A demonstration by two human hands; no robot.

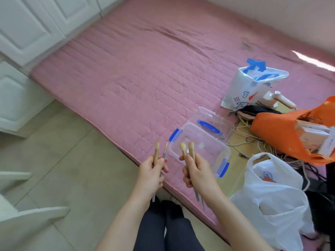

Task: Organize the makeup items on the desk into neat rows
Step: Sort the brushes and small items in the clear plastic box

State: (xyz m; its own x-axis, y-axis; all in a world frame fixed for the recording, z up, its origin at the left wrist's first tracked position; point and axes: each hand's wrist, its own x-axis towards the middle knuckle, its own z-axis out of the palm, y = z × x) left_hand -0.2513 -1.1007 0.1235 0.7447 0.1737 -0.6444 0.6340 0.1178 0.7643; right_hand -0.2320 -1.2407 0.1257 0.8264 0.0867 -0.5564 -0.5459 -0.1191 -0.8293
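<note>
My left hand (151, 173) grips two makeup brushes (157, 149) upright, one with a tan rounded head and a thinner one beside it. My right hand (196, 172) holds two more makeup brushes (187, 148) with fluffy tan heads, their grey handles poking out below my palm. Both hands hover at the near edge of a pink quilted mat (145, 73). Just beyond my right hand an empty clear plastic box (210, 142) with blue latches lies on the mat. Its clear lid (212, 122) with a blue handle rests behind it.
A white paper bag (250, 87) with blue handles stands at the back right. An orange bag (290, 131) with boxes, a white plastic bag (275, 196) and tangled cords (253, 142) crowd the right. White cabinets (27, 33) line the left; my dark-trousered legs (168, 227) stand below on beige tiled floor.
</note>
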